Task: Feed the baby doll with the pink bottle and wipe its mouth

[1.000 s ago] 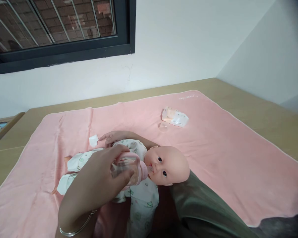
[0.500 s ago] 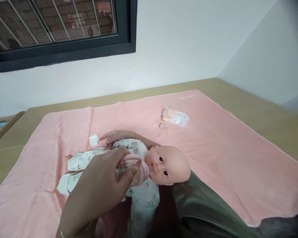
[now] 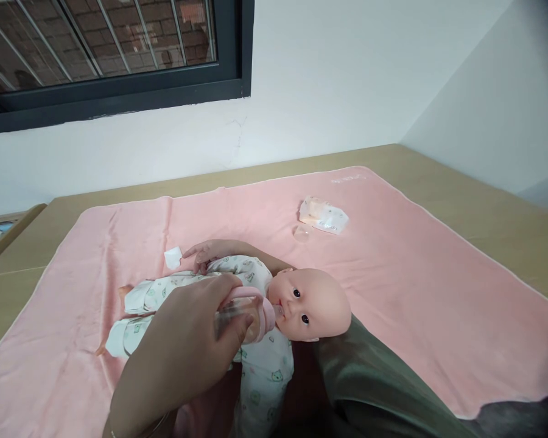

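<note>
A clear plastic feeding bottle with a pink collar (image 3: 249,316) is held at the lower centre of the frame by the left hand (image 3: 187,353), whose fingers and thumb are curled closed around the bottle's body. The bottle is tipped sideways, and its teat is set against the mouth of a bald plastic baby doll in a white printed romper (image 3: 274,316). The doll is lying on its back, head toward the right of the frame, cradled on an arm in a dark green sleeve (image 3: 374,389) that enters from the lower right. The right hand is hidden beneath the doll, so its state cannot be told. All of this is set over a pink towel (image 3: 415,292) spread on a light wooden desk (image 3: 484,201). A small white square of cloth (image 3: 172,257) is seen just beside the doll's raised hand. Toward the upper centre, a crumpled white wipes packet (image 3: 323,215) is lying on the towel, with a small clear cap (image 3: 300,232) just beside it.
</note>
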Available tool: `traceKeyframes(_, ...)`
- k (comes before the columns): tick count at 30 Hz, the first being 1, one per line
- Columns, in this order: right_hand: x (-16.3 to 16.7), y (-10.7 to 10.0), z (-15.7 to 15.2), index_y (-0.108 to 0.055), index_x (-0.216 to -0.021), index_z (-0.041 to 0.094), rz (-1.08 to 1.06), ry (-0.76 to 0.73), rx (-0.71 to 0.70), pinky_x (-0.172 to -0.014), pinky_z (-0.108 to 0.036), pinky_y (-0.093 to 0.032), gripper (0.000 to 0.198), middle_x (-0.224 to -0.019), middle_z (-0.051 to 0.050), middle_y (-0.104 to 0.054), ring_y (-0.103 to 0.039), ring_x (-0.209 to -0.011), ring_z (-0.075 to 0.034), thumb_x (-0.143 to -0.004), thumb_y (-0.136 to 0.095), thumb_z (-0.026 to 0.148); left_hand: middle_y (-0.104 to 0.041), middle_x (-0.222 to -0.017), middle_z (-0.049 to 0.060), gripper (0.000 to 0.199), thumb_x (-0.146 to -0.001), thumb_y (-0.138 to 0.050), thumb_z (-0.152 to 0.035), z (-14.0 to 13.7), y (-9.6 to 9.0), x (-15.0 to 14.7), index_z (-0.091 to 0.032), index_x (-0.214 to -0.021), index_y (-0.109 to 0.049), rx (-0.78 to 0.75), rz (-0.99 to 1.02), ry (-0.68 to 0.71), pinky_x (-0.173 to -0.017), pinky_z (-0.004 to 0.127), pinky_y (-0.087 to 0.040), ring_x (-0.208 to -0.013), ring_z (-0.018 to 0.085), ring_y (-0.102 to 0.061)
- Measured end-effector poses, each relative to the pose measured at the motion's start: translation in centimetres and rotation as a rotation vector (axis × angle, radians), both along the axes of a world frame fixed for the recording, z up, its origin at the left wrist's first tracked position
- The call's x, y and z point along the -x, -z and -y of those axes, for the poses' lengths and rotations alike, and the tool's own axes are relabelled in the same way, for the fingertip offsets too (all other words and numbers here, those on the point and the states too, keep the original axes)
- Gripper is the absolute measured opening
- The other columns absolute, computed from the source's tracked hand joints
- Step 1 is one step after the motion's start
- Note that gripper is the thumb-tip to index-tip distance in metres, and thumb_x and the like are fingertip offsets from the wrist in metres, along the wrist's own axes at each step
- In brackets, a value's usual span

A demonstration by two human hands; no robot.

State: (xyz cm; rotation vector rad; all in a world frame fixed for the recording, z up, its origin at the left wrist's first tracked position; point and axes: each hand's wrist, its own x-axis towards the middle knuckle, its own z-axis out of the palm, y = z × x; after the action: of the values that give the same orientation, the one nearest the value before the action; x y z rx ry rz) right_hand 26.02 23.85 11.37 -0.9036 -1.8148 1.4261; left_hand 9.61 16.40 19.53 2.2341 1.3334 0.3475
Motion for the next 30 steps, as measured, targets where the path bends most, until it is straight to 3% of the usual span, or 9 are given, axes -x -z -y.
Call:
traceKeyframes(5, 0.1, 0.8, 0.2, -0.081, -0.126, 0.019, -0.139, 0.004, 0.095, -0.095, -0.015, -0.055, 0.034, -0.105, -0.001, -0.081, -0.076, -0.106, -0.008, -0.112, -0.065, 0.045, -0.083, -0.095, 0.001, 0.016, -0.101, -0.058, -0.031, 0.0, 0.0, 0.0, -0.026, -0.094, -0.072, -0.011, 0.001, 0.007, -0.069, 0.036, -0.042, -0.087, 0.027, -0.077)
traceKeyframes(10, -0.2, 2.6, -0.7, -0.077, -0.136, 0.027, -0.255, -0.062, 0.053, -0.095, -0.029, -0.063, 0.045, -0.105, -0.002, -0.08, -0.076, -0.111, -0.019, -0.105, -0.074, 0.06, -0.08, -0.092, 0.001, 0.022, -0.105, -0.054, -0.036, 0.3, -0.4, 0.0, -0.026, -0.095, -0.071, 0.012, -0.02, -0.002, -0.071, 0.036, -0.042, -0.085, 0.026, -0.074)
traceKeyframes(14, -0.7, 3.1, -1.4, -0.075, -0.14, 0.027, -0.273, -0.152, 0.003, -0.094, -0.035, -0.062, 0.056, -0.108, -0.004, -0.079, -0.073, -0.114, -0.024, -0.1, -0.077, 0.067, -0.076, -0.086, 0.0, 0.025, -0.105, -0.053, -0.038, 0.4, -0.6, -0.1, -0.025, -0.091, -0.069, 0.017, -0.028, 0.004, -0.071, 0.036, -0.04, -0.08, 0.025, -0.07)
traceKeyframes(20, -0.7, 3.6, -1.2, -0.075, -0.142, 0.03, -0.313, -0.135, 0.008, -0.095, -0.038, -0.06, 0.061, -0.111, -0.005, -0.078, -0.071, -0.117, -0.026, -0.099, -0.076, 0.073, -0.071, -0.077, -0.001, 0.032, -0.107, -0.054, -0.039, 0.1, -0.9, -0.4, -0.024, -0.082, -0.069, 0.044, 0.005, 0.033, -0.068, 0.034, -0.038, -0.074, 0.021, -0.064)
traceKeyframes(30, -1.0, 4.0, -2.3, -0.076, -0.138, 0.026, -0.27, -0.187, 0.026, -0.097, -0.039, -0.058, 0.064, -0.107, -0.005, -0.077, -0.07, -0.114, -0.025, -0.095, -0.08, 0.073, -0.077, -0.082, 0.002, 0.04, -0.113, -0.063, -0.042, 0.0, -0.4, -0.3, -0.025, -0.082, -0.081, 0.022, 0.091, 0.076, -0.073, 0.033, -0.05, -0.076, 0.021, -0.07)
